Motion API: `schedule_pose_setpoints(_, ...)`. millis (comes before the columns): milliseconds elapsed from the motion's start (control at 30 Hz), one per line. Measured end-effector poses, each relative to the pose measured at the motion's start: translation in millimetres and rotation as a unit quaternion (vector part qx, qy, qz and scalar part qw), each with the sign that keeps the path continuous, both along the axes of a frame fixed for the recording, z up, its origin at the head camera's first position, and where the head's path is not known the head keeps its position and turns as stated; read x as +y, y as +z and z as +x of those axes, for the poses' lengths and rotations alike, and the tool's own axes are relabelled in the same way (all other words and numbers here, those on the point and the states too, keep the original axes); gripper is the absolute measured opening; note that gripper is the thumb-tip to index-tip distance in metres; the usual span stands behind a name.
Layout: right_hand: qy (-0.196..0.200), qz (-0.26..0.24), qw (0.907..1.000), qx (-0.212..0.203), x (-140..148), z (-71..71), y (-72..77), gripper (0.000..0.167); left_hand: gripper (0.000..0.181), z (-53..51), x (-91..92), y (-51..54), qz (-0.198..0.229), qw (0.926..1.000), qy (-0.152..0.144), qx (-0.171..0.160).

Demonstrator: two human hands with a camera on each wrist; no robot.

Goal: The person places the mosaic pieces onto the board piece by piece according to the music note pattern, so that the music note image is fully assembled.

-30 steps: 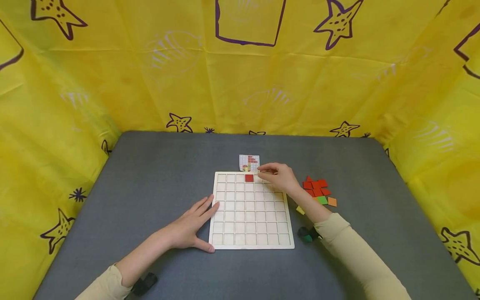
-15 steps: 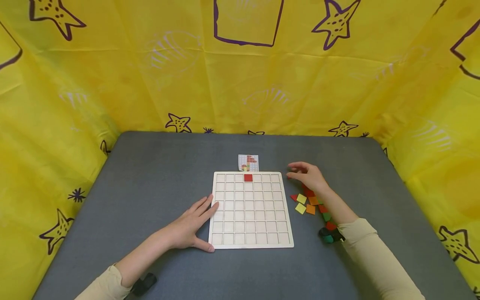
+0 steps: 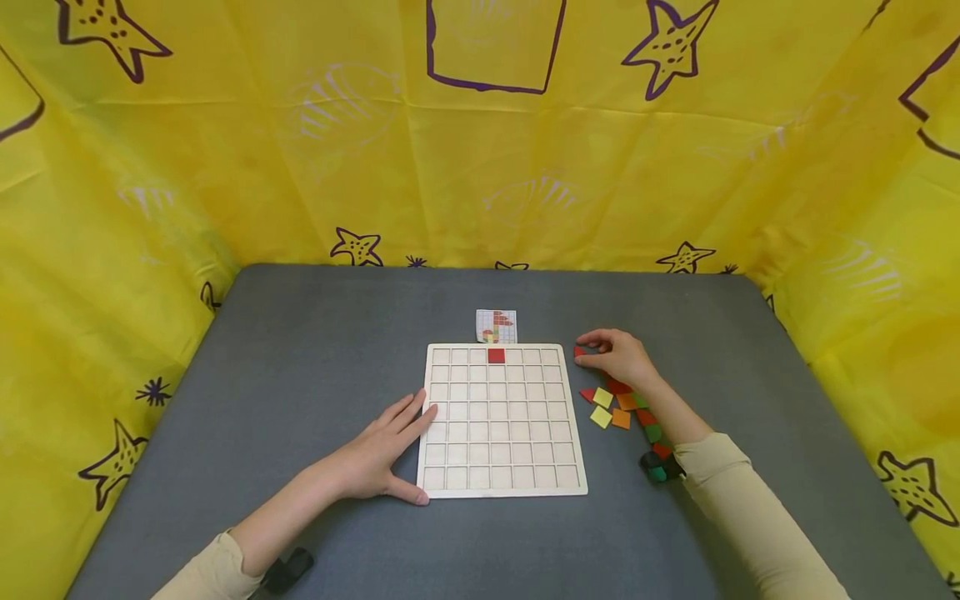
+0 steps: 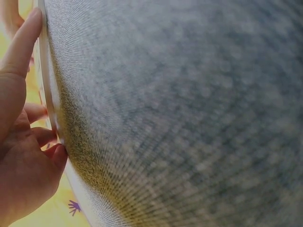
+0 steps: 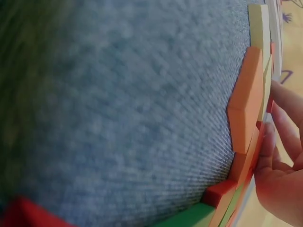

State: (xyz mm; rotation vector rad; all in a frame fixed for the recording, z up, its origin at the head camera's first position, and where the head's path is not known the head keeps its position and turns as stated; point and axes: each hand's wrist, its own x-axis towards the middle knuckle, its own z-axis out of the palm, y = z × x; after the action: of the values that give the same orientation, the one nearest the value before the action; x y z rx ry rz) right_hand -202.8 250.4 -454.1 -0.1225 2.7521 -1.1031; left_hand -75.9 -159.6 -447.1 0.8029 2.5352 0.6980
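A white board (image 3: 500, 421) with a grid of square cells lies on the table. One red square tile (image 3: 497, 356) sits in its top row. My left hand (image 3: 375, 458) rests against the board's left edge, fingers spread and straight, thumb at the lower left corner. Right of the board's top corner, my right hand (image 3: 622, 357) pinches a small red tile (image 3: 580, 352) between thumb and fingertips; its full shape is hidden. Below that hand are a red triangle (image 3: 587, 396), yellow tiles (image 3: 602, 397) and orange tiles (image 3: 621, 418). An orange tile (image 5: 247, 99) shows close up in the right wrist view.
A small printed card (image 3: 497, 326) with a coloured pattern touches the board's top edge. More red and green tiles (image 3: 653, 433) lie partly under the right forearm. Yellow cloth (image 3: 480, 183) with drawn sea creatures walls the grey table (image 3: 337, 333) at back and sides.
My right hand has moved right, from over the board's top row to the loose tiles, and its fingers have closed around a red tile. The left hand stays put.
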Motion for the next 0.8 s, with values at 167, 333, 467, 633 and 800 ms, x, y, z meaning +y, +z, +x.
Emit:
schedule_pose_setpoints(167, 0.001, 0.009, 0.9998, 0.020, -1.6, 1.1, -1.1, 0.032, 0.116, 0.1, -0.2, 0.5, 0.001, 1.0000, 0.000, 0.001)
schedule_pose_setpoints(333, 0.002, 0.016, 0.9991, 0.040, -4.3, 1.8, -0.8, 0.029, 0.116, 0.1, -0.1, 0.4, 0.001, 1.0000, 0.000, 0.001)
schedule_pose_setpoints(467, 0.000, 0.016, 0.9984, 0.054, -6.2, 1.9, -1.5, 0.027, 0.116, -0.1, -0.2, -0.1, 0.001, 1.0000, 0.000, 0.001)
schedule_pose_setpoints(633, -0.015, -0.013, 0.9988, 0.045, -8.2, 1.3, -2.4, 0.028, 0.116, 0.2, -1.1, 0.1, 0.000, 1.0000, 0.000, 0.001)
schedule_pose_setpoints(800, -0.059, -0.120, 0.9909, -0.005, -16.3, 3.1, -0.2, 0.038, 0.115, 0.5, -1.6, 0.8, 0.004, 1.0000, 0.000, 0.004)
